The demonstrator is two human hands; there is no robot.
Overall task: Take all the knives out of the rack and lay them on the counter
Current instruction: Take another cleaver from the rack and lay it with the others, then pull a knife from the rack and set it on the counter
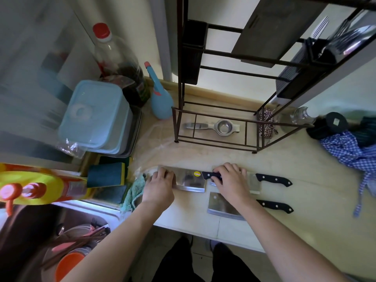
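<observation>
Three cleavers with black handles lie on the beige counter [295, 159] in front of the dark metal rack [215, 117]. The left cleaver [190, 180] carries a yellow sticker on its blade. My left hand [159, 185] rests on the left end of that blade. My right hand [228, 180] is closed over its black handle. A second cleaver [272, 179] lies to the right, its blade partly under my right hand. The third cleaver [221, 204] lies nearer the counter's front edge, partly hidden by my right forearm.
A metal squeezer [215, 127] lies on the rack's bottom shelf. A blue spray bottle [159, 98], blue lidded boxes [95, 117] and sponges [106, 176] stand at left. The sink [61, 241] holds dishes. A blue checked cloth [350, 151] and a black jar [329, 125] sit at right.
</observation>
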